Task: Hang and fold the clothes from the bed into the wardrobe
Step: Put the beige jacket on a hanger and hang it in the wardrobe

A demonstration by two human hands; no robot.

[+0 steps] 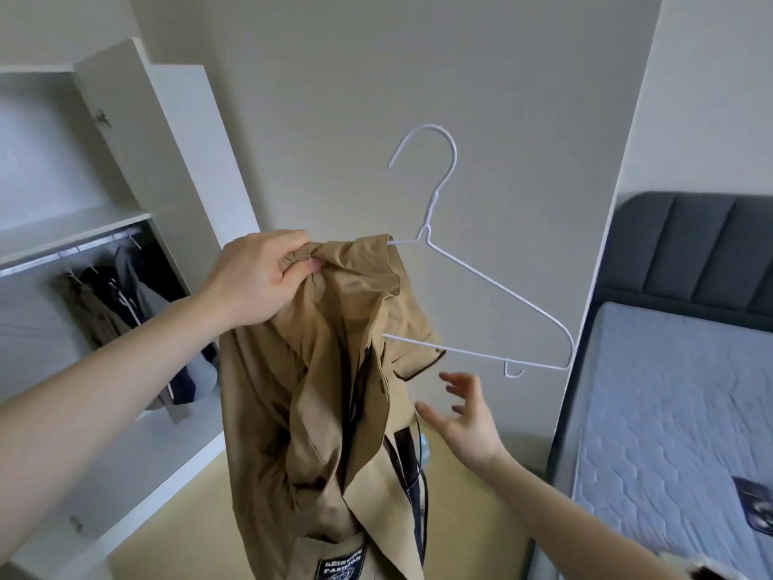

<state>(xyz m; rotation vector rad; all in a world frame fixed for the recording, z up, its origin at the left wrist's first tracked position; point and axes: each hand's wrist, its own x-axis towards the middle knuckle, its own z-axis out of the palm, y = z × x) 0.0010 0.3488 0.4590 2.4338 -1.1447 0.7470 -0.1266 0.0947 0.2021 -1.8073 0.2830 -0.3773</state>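
Your right hand [464, 416] hangs just below the hanger's bottom bar, fingers [454, 380] spread and released, grasping nothing; its fingertips reach toward the tan fabric, and you cannot tell whether they touch it. Your left hand [261, 276] is raised in front of you, its fingers clenched on a bunch of fabric at the top of the khaki jacket [330, 391], pinching it between thumb and forefinger. The jacket hangs in the air from that grip, with a dark lining showing through its open front and a dark label with white lettering near the bottom edge of the view. One end of the white wire hanger [497, 299] is tucked inside the jacket; the other shoulder and the hook stick out to the right, bare.

To your right lies the bed [669, 412], a pale blue quilted mattress with a dark padded headboard [694, 253]; a small dark item [757, 502] lies on the mattress near the frame's edge. To your left the white wardrobe [125, 182] stands open, with dark and tan garments [121, 303] hanging from its rail [83, 247] under a shelf. A plain pale wall [376, 77] stands behind.
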